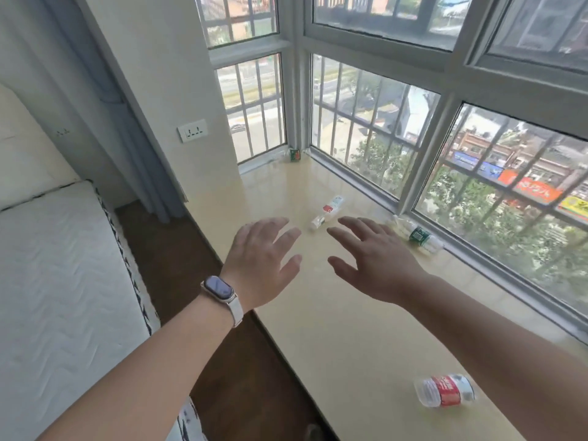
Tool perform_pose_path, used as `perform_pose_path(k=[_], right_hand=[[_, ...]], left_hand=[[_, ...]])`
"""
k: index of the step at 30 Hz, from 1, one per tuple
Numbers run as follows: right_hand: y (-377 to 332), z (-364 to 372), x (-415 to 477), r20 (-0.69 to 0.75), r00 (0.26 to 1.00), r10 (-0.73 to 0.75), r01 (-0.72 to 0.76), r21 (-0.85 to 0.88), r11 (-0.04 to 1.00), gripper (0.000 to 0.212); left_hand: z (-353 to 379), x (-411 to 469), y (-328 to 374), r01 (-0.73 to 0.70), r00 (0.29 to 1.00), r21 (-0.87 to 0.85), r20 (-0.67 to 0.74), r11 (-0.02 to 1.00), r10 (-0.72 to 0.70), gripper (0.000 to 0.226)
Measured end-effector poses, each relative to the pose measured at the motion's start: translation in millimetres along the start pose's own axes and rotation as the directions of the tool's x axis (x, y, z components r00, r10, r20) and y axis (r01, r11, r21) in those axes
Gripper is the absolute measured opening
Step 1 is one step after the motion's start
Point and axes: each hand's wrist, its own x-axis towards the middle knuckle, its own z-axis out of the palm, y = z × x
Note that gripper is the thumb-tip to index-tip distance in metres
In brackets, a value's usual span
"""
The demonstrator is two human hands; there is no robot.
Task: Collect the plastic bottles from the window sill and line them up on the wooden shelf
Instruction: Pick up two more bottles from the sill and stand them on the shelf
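Sill (334,332) below left hand (261,261), right hand (380,261) (outstretched)

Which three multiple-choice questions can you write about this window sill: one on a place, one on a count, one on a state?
1. Where does the green-label bottle lie?
A) on the mattress
B) on the window sill, beside the window frame
C) on the floor

2. How many plastic bottles show on the sill?
A) two
B) four
C) six

3. How are the two hands?
A) both open, holding nothing
B) both gripping bottles
C) both in fists

Answers:
1 B: it lies on its side on the sill, close along the frame.
2 B: the green-label bottle, the far-corner bottle, the middle bottle and the near red-label bottle.
3 A: the left hand and the right hand show spread fingers over the sill and hold no bottle.
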Motion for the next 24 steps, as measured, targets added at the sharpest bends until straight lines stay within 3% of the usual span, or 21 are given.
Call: perform_pose_path(k=[8,16,24], right_hand=[[85,4,30,-0.021,0.997,0.076,-0.075,0.026,0.997,0.057],[130,2,31,-0.017,0.980,0.199,-0.197,0.058,0.979,0.061],[157,17,37,0.056,0.942,0.330,-0.331,0.001,0.944,0.062]], left_hand=[[42,81,14,-0.013,1.000,0.002,0.027,1.000,0.012,0.045],[67,145,48,-0.186,0.982,-0.044,0.022,0.982,0.187,0.045],[100,199,33,-0.307,0.944,-0.129,0.088,0.943,0.319,0.047]])
